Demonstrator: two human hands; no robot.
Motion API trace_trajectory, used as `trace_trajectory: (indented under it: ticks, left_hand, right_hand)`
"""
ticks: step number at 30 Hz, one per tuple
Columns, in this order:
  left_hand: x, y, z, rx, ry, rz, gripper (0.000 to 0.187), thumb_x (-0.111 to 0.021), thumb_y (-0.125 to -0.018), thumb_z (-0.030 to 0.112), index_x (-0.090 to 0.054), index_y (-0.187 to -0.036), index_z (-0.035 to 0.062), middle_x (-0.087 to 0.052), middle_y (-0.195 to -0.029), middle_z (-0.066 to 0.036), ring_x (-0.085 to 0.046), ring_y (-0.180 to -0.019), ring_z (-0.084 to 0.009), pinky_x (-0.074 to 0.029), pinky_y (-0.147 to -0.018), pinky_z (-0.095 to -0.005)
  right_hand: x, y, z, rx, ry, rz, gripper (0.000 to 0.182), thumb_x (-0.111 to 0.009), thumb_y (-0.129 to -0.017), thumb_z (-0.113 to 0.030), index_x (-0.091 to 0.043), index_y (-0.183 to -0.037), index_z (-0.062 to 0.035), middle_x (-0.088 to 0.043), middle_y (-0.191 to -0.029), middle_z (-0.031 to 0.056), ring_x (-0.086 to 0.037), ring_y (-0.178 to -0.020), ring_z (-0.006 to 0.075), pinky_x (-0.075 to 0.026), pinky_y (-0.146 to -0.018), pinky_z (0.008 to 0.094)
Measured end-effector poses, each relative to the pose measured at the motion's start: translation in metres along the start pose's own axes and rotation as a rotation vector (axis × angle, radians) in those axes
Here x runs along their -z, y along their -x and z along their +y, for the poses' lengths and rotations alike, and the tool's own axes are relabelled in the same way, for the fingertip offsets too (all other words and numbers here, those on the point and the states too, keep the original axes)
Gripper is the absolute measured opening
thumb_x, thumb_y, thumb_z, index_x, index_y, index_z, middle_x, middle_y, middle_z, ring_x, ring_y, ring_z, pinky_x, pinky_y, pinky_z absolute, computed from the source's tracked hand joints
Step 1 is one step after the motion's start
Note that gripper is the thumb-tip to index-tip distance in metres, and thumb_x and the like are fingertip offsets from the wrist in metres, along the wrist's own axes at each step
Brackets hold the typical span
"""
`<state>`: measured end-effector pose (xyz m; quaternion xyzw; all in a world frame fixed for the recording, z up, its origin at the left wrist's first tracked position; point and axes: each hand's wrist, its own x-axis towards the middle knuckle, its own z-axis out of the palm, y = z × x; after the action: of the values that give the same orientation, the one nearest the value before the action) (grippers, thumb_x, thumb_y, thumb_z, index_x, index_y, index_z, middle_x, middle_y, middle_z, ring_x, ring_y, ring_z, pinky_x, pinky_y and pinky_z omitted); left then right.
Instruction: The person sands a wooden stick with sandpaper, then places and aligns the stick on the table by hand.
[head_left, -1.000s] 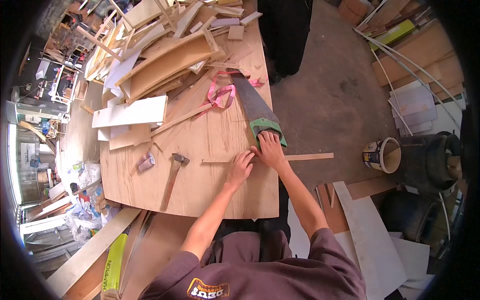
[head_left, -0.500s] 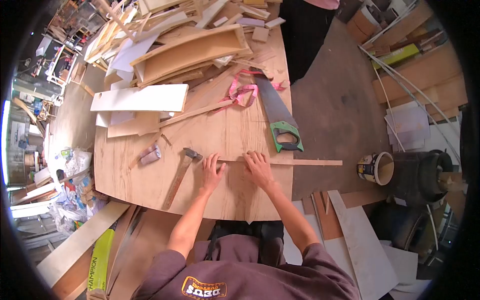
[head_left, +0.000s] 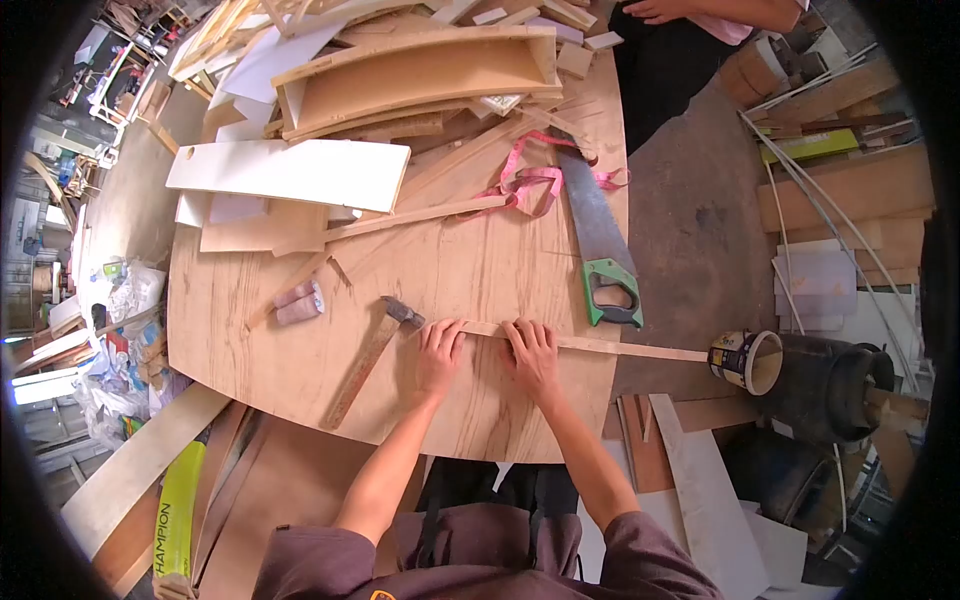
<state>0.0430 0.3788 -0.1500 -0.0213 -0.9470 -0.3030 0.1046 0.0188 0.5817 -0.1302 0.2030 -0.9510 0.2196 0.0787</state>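
A long thin wooden strip [head_left: 640,349] lies across the plywood tabletop [head_left: 480,400], its right end jutting past the table edge. My left hand [head_left: 440,355] has its fingers bent over the strip close to its left end, beside the hammer's head. A short way to the right, my right hand [head_left: 531,355] holds the same strip, fingers over the top; the thumbs' grip is partly hidden. The hammer [head_left: 370,360] lies with its wooden handle slanting toward me. Beyond my right hand rests a handsaw [head_left: 600,235] with a green and black handle.
Pink strap [head_left: 540,185] lies tangled by the saw blade. A roll-like piece [head_left: 299,303] sits left of the hammer. Boards, including a white one [head_left: 290,172], are heaped at the back. Another person's hand [head_left: 655,10] shows at the top. A bucket [head_left: 745,362] stands right.
My view has shifted, and the strip now slants slightly down to the right, with more of its pale face showing between my hands. The other person's hand has come into view.
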Motion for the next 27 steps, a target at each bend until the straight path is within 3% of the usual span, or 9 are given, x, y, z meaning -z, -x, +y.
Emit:
trace_trajectory:
  ticks: [6,19,25,27]
  left_hand:
    - [0.010,-0.005,0.008,-0.040,-0.047,0.023,0.016,-0.068,-0.095,0.013,-0.068,-0.110,0.0070,-0.064,-0.113,-0.006,-0.059,-0.106,-0.0280,-0.049,-0.095,-0.0421]
    - [0.004,-0.005,0.006,0.014,-0.044,0.028,0.016,-0.067,-0.095,0.012,-0.066,-0.109,0.0052,-0.065,-0.113,-0.007,-0.058,-0.106,-0.0303,-0.049,-0.095,-0.0438]
    - [0.009,-0.004,0.008,0.003,0.032,0.047,0.025,-0.069,-0.092,0.012,-0.065,-0.117,0.0068,-0.063,-0.117,-0.011,-0.058,-0.109,-0.0320,-0.048,-0.097,-0.0448]
    - [0.012,0.000,0.004,-0.021,0.126,0.080,0.038,-0.077,-0.085,0.015,-0.065,-0.121,0.0083,-0.062,-0.123,-0.015,-0.058,-0.116,-0.0321,-0.047,-0.102,-0.0447]
  right_hand:
    - [0.002,0.001,-0.001,-0.012,-0.009,0.002,0.041,-0.070,-0.087,-0.021,-0.060,-0.125,-0.0083,-0.060,-0.118,0.0095,-0.057,-0.112,0.0276,-0.044,-0.096,0.0471]
    - [0.000,0.005,0.002,-0.042,0.007,0.012,0.047,-0.072,-0.084,-0.022,-0.061,-0.128,-0.0097,-0.061,-0.121,0.0085,-0.058,-0.113,0.0274,-0.041,-0.102,0.0474]
    - [0.000,0.010,0.002,-0.043,0.011,0.032,0.045,-0.072,-0.086,-0.023,-0.062,-0.128,-0.0127,-0.061,-0.125,0.0068,-0.057,-0.116,0.0260,-0.038,-0.106,0.0483]
    - [-0.007,0.014,0.008,-0.062,-0.021,0.054,0.052,-0.076,-0.083,-0.026,-0.061,-0.132,-0.0160,-0.061,-0.128,0.0077,-0.055,-0.123,0.0276,-0.034,-0.110,0.0509]
